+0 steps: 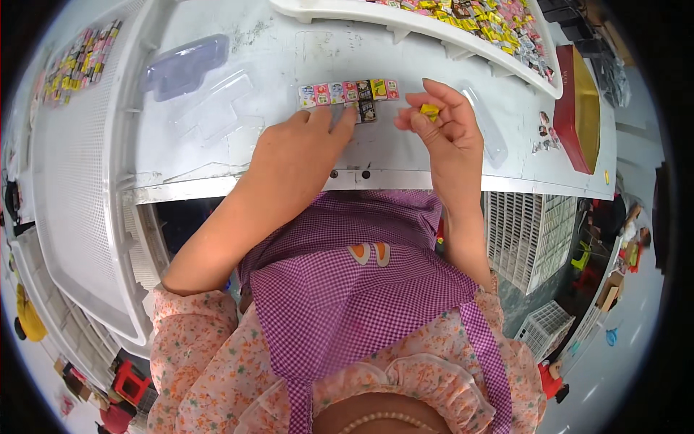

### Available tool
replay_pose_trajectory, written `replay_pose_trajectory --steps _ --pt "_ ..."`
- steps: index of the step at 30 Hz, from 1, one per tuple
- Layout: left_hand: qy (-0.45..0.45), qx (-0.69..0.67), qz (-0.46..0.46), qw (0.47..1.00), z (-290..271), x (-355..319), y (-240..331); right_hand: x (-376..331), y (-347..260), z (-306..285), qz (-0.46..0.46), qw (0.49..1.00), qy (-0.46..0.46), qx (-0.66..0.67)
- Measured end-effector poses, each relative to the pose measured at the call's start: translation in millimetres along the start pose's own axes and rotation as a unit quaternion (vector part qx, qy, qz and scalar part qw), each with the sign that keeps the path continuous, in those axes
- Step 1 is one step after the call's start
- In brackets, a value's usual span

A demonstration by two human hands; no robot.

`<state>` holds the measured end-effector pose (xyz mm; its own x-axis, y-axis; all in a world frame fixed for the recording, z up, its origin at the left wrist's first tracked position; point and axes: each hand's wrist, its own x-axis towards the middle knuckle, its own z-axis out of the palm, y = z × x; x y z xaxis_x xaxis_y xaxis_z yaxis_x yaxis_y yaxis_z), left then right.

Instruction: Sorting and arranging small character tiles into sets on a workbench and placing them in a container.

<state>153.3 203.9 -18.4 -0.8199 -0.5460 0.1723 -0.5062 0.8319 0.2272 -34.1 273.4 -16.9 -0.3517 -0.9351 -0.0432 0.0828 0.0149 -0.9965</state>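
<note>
Right fingers [426, 128] clamp a small yellow wrapped piece [430, 111], while spread left fingers [343, 127] touch a multicoloured row of wrapped cubes [350, 92] behind the table's front edge [397, 179], where uneven pressure could skew it.

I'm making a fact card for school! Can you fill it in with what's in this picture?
Left hand: fingers at a row of small colourful pieces
Right hand: holding a yellow piece
Top right: white tray with more pieces
Far right: red-and-gold box
Left side: white mesh tray
Clothes: purple checked apron
</note>
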Motion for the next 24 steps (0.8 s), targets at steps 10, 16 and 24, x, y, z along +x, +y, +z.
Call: replay_pose_trajectory --steps 10,16,24 --pt "0.014 -0.681 -0.33 0.654 -20 -13 -30 -9 8 4 0.019 0.996 0.042 0.077" --pt "0.106 -0.816 -0.271 0.5 -5 -25 -42 -9 10 -1 0.034 0.998 0.036 -0.027" --pt "0.097 -0.819 -0.236 0.514 -5 -31 -41 11 27 34 -0.3 0.835 -0.052 -0.458"
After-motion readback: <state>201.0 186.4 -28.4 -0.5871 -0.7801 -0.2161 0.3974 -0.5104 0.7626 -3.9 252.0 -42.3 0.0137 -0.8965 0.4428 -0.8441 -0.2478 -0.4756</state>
